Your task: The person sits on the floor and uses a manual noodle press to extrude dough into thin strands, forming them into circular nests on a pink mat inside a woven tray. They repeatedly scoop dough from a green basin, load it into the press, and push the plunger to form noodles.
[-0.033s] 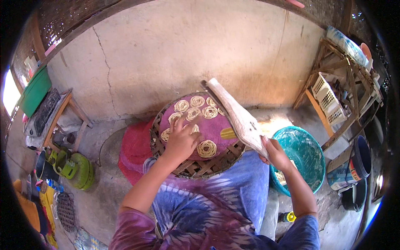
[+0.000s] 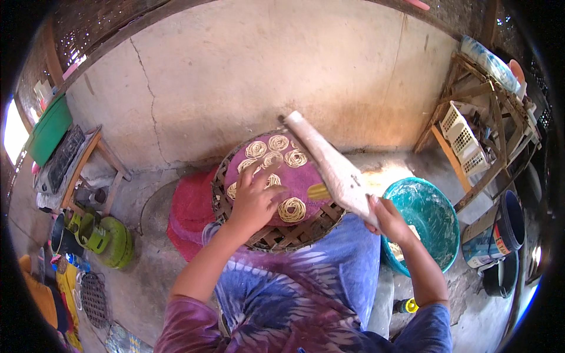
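Coils of pale dough strands [image 2: 291, 209] lie on a purple cloth [image 2: 303, 176] that lines a round woven bamboo tray [image 2: 282, 236] at my lap. Over the left part of the tray hovers my left hand [image 2: 252, 203], its fingers spread and nothing visible in them; it hides some coils beneath. My right hand [image 2: 388, 219] is closed round the near end of a long, pale, flour-dusted wooden press [image 2: 338, 167]. From the press a yellow metal cylinder [image 2: 319, 191] sticks out above the cloth. The press slants up to the far left and covers the tray's right part.
Right of my knee stands a teal basin [image 2: 432, 203] with dough residue. Beyond it are a bucket [image 2: 494, 229] and a wooden rack [image 2: 471, 147] with white baskets. A green gas cylinder [image 2: 112, 242] stands at the left by a small wooden table [image 2: 82, 170]. A wall [image 2: 265, 70] rises behind the tray.
The press has shifted slightly to the left and turned a little in my right hand. My left hand stays almost in place above the coils.
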Demonstrator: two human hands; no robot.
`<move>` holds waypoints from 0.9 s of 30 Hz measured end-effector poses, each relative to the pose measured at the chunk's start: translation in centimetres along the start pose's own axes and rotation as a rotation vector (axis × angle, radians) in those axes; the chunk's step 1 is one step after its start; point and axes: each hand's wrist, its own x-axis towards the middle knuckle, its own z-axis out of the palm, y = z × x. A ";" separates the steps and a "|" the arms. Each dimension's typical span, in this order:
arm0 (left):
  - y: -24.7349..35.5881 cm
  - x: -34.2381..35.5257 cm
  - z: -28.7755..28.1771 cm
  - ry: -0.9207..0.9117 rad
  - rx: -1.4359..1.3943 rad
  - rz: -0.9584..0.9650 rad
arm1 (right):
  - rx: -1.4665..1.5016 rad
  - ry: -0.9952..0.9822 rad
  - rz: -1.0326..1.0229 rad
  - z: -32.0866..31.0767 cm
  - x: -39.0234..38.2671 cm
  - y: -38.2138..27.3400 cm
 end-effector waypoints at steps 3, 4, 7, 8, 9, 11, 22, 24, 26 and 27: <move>4.2 -1.7 -2.0 -0.081 -0.684 -0.134 | -0.012 -0.127 0.040 2.6 -2.5 -1.6; 5.3 -2.4 -2.2 -0.252 -0.751 -0.087 | -0.034 -0.215 -0.002 3.7 -3.3 -1.9; 5.7 -3.4 -1.1 -1.054 -1.297 0.048 | -0.704 -0.144 -0.370 6.4 -5.2 -1.3; 6.6 -5.1 -1.0 -0.871 -1.249 0.007 | -0.716 -0.124 -0.405 6.4 -5.1 -0.8; 7.7 -7.1 -1.2 -0.622 -1.252 0.003 | -0.728 -0.111 -0.509 6.5 -4.7 -0.1; 9.3 -8.9 0.2 -0.537 -1.598 -0.062 | -0.685 -0.160 -0.680 6.5 -3.1 1.2; 7.5 -4.4 -0.1 -0.605 -1.185 0.067 | -0.440 -0.493 -1.500 12.1 -3.3 -10.7; 7.4 -3.4 -0.9 -0.585 -1.109 0.117 | -0.537 -0.475 -1.379 12.1 -4.1 -12.3; 7.8 -2.9 -1.4 -0.534 -1.059 0.143 | -0.589 -0.461 -0.926 11.2 -3.6 -12.5; 7.8 -3.0 -1.7 -0.508 -1.021 0.139 | -0.640 -0.455 -0.620 9.9 -3.3 -12.2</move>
